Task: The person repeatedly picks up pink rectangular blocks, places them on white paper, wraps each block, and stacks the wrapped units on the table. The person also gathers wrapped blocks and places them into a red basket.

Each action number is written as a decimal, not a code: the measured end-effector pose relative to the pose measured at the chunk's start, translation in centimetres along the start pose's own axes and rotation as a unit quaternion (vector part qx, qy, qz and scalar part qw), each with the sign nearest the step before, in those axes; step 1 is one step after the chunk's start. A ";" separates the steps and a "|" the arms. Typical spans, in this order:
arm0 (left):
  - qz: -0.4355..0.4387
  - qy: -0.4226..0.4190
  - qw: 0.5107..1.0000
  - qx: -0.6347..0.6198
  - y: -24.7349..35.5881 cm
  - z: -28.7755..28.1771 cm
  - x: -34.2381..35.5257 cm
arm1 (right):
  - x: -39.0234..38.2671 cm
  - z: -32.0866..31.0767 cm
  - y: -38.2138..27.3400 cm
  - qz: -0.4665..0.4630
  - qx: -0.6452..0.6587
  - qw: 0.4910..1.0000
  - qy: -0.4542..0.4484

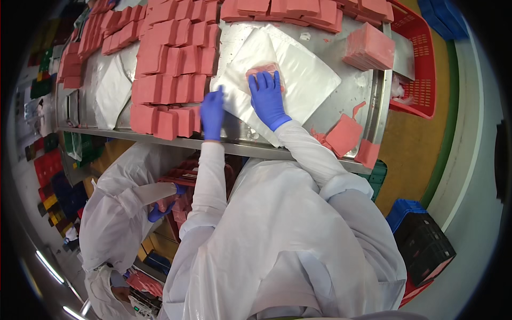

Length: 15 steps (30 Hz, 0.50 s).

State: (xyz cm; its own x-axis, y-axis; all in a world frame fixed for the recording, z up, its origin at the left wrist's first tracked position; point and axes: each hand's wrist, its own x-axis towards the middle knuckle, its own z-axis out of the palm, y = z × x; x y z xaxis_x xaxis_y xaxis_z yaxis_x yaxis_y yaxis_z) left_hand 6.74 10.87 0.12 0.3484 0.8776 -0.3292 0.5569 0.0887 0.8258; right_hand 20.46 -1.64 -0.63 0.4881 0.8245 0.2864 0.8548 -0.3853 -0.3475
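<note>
My right hand (268, 100), in a blue glove, lies with fingers stretched out on a small pink block (263, 69) that looks like sliced meat. Under the block is a white translucent plastic sheet (312, 74), partly folded over towards it. At the sheet's left edge, my left hand (212, 114), also gloved in blue, is closed and slightly blurred. Whatever its fingers grip, if anything, is hidden. Rows of similar pink stacks (170, 61) stand just left of that hand.
The metal table (242, 144) carries more pink stacks (369, 47) at the right and loose pieces (344, 136) near its front right corner. A red basket (426, 58) adjoins its right end. Behind my left arm, a co-worker's gloved hands (160, 210) handle pink blocks at a crate.
</note>
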 end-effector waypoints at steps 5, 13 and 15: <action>0.050 -0.059 0.955 -0.287 3.3 6.6 -1.6 | 0.1 -0.1 -0.1 0.026 0.153 0.987 0.041; 0.456 -0.104 0.845 0.261 6.1 8.9 -4.8 | 3.0 -1.1 7.0 0.251 0.297 0.921 0.025; 0.424 -0.013 0.900 0.100 4.2 10.0 -2.0 | 3.6 -0.6 6.9 0.258 0.355 0.897 0.058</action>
State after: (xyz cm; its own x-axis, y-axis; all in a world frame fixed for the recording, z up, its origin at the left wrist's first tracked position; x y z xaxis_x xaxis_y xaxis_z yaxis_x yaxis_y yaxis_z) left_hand 15.93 4.79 -0.38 0.7279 0.5787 0.3677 0.2062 -0.6962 0.6876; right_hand 28.22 -1.61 -1.47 0.8369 0.5473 0.0005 0.2019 -0.3079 -0.9297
